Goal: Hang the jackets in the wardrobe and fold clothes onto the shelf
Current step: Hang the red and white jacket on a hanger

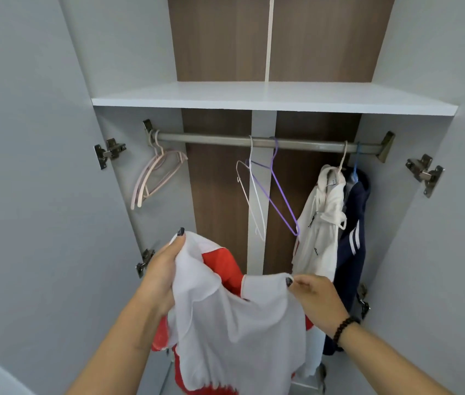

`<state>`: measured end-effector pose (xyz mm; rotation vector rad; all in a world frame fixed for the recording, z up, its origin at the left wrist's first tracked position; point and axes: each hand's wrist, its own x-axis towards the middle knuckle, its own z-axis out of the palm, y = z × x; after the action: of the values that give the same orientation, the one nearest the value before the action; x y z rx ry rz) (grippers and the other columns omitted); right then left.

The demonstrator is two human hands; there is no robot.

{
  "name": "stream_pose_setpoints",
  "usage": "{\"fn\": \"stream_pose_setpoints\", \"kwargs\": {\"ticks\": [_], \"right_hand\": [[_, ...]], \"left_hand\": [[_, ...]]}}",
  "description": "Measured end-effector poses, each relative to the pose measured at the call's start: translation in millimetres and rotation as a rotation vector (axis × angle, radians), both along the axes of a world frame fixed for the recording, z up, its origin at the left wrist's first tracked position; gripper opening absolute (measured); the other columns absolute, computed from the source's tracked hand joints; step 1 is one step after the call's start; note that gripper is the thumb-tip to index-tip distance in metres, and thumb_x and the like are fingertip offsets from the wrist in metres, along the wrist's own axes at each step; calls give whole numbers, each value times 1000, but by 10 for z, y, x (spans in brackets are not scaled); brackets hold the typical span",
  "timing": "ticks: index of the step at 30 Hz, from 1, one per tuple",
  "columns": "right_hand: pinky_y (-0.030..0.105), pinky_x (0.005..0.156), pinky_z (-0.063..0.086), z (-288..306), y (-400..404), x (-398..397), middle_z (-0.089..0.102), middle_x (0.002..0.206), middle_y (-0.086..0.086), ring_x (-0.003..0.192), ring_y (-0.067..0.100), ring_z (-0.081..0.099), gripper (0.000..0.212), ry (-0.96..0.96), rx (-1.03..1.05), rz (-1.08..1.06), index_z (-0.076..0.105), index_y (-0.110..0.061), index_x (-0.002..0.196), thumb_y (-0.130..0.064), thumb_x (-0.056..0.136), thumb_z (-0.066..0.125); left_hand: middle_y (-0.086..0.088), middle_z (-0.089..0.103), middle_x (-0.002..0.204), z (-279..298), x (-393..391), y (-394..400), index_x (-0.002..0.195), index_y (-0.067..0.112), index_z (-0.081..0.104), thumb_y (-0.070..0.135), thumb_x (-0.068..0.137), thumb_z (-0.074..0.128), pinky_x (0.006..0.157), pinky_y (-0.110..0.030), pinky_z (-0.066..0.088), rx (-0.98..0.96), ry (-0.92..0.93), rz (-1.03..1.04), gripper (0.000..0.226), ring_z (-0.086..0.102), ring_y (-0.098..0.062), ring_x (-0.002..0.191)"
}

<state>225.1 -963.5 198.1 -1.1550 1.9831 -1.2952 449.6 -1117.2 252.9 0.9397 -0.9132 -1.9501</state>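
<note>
A white and red garment (234, 317) hangs in front of me, below the wardrobe rail (225, 139). My left hand (162, 266) grips its upper left edge. My right hand (314, 295) pinches its upper right edge. On the rail's right end hang a white jacket (321, 223) and a dark blue jacket (352, 252) with white stripes. The white shelf (254, 95) above the rail holds nothing.
Pink hangers (154, 178) hang at the rail's left end. A white wire hanger (249, 195) and a purple hanger (279, 192) hang in the middle. Both wardrobe doors (26, 166) stand open, with metal hinges (425, 172) on the side walls.
</note>
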Motion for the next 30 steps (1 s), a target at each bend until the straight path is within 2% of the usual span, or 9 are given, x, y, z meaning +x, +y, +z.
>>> {"fn": "stream_pose_setpoints", "kwargs": {"ticks": [4,8,11,14,17,23,26,28,30], "right_hand": [[18,74,48,-58,87,89,62,84,-11,78,6,58,14,241,426,292,60,-29,94,-42,90,59],[19,80,53,-102,57,245,63,103,-14,90,4,63,89,38,296,338,26,-45,138,-56,64,74],[18,85,53,-60,-2,374,56,115,-30,104,-4,57,77,1,76,338,30,-56,133,-52,69,72],[33,81,53,9,-59,419,67,97,-16,89,1,64,23,47,-35,224,62,-28,110,-15,93,54],[25,69,47,160,-94,437,65,69,-15,66,-3,57,40,34,-167,93,64,-27,74,5,92,51],[17,74,55,382,-85,362,75,93,-3,85,7,69,29,-526,-402,31,68,-8,105,4,93,45],[22,86,53,422,-23,375,73,107,-4,100,7,67,33,-338,-401,49,68,-17,110,6,91,53],[25,87,53,381,-18,379,73,105,-5,101,8,66,37,-277,-394,41,69,-21,106,9,89,55],[17,81,52,345,-19,396,74,97,-13,95,1,66,42,-199,-407,40,70,-28,99,10,87,57]], "left_hand": [[-25,61,102,295,-52,171,122,0,59,44,73,70,92,-50,48,-109,23,-40,67,61,-35,90],[-19,67,90,551,-262,537,100,9,64,38,72,68,81,-41,52,-220,-47,-176,41,65,-30,79],[-17,66,88,596,-393,824,86,16,70,43,73,67,74,-38,56,-213,-97,-324,30,65,-28,76],[-13,69,83,624,-390,981,68,23,75,50,67,69,66,-34,59,-172,-81,-452,28,67,-24,69],[-12,71,88,549,-300,933,80,16,78,60,63,67,76,-36,57,-157,-81,-546,49,69,-23,76],[-5,71,79,142,-209,1008,89,16,79,38,75,66,56,-24,51,-111,-34,-301,29,64,-16,64],[-5,66,72,13,-222,983,75,18,75,14,89,63,51,-22,44,-113,-113,-122,19,54,-12,51],[-8,71,84,-4,-210,914,92,18,70,11,88,67,66,-32,49,-167,-164,-26,9,63,-15,67],[-1,74,100,6,-182,887,109,20,66,30,77,77,85,-34,52,-246,-205,-58,35,68,-15,92]]}}
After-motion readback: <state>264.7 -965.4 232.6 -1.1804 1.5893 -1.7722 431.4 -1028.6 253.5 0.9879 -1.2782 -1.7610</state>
